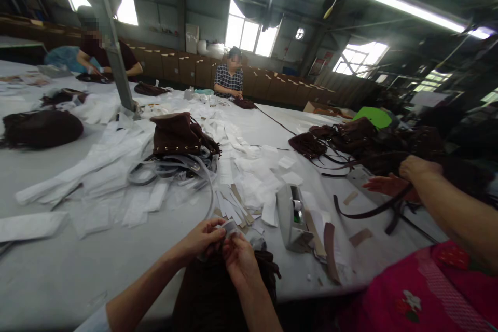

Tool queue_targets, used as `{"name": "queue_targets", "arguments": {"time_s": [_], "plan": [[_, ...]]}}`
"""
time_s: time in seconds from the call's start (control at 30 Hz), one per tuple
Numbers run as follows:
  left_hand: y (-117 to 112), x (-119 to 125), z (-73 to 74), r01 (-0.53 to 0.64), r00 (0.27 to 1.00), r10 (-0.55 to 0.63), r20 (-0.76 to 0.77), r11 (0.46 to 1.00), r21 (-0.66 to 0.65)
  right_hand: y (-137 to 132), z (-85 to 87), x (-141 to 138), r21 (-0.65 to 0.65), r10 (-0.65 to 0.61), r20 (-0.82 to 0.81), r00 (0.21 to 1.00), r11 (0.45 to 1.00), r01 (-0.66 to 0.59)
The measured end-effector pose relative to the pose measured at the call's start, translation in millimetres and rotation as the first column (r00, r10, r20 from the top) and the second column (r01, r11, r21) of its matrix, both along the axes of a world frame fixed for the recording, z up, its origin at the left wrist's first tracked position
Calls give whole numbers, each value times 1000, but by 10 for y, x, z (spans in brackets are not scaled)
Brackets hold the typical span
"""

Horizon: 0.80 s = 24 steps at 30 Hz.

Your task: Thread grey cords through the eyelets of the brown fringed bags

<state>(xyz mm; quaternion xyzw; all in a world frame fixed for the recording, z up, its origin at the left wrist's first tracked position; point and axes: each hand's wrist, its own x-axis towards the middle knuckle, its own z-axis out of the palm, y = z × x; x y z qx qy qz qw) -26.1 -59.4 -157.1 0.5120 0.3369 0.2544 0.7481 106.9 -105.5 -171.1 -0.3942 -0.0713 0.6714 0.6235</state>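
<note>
Whitish strip (230,226), pinched by the left hand (203,239) and right hand (240,259), sits over a dark brown bag (210,295) at the near edge of the desk (143,270), left of a grey tape dispenser (287,220).

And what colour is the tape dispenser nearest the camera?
The tape dispenser is grey; the head view shows it best.

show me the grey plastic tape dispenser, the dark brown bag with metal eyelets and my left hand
Grey plastic tape dispenser (288,220): head view, side of its body.
Dark brown bag with metal eyelets (176,134): head view, panel above its eyelets.
Left hand (204,237): head view, back of the hand.
</note>
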Motion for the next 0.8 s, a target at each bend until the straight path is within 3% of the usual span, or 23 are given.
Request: {"name": "queue_targets", "arguments": {"time_s": [0.17, 0.3, 0.4, 0.47, 0.53, 0.63, 0.7, 0.73, 0.8], "plan": [[13, -8, 90, 37, 999, -37, -20, 999, 37, -74, 117, 5, 8, -19, 44, 999, 1000, 19], [21, -11, 144, 61, 998, -60, -24, 996, 59, -105, 184, -26, 7, -102, 122, 987, 995, 102], [49, 1, 126, 13, 1000, -14, 13, 999, 42, -122, 176, -45, 59, -83, 306, 948, 996, 68], [76, 8, 103, -41, 999, 41, 27, 999, 15, -137, 155, -19, 132, -48, 517, 854, 991, -24], [101, 7, 90, -63, 998, 63, 27, 998, -11, -151, 140, 60, 214, -83, 757, 648, 969, -127], [124, 7, 88, -36, 999, 36, 7, 999, -37, -151, 167, 250, 325, -300, 946, 126, 873, -363], [128, 18, 85, -26, 1000, 26, -5, 998, -58, -135, 222, 377, 289, -464, 863, -200, 779, -557], [127, 27, 83, -30, 1000, 29, -6, 997, -70, -123, 255, 427, 242, -525, 792, -312, 739, -628], [121, 49, 84, -45, 999, 45, -3, 994, -103, -97, 316, 489, 165, -597, 671, -439, 698, -697]]}}
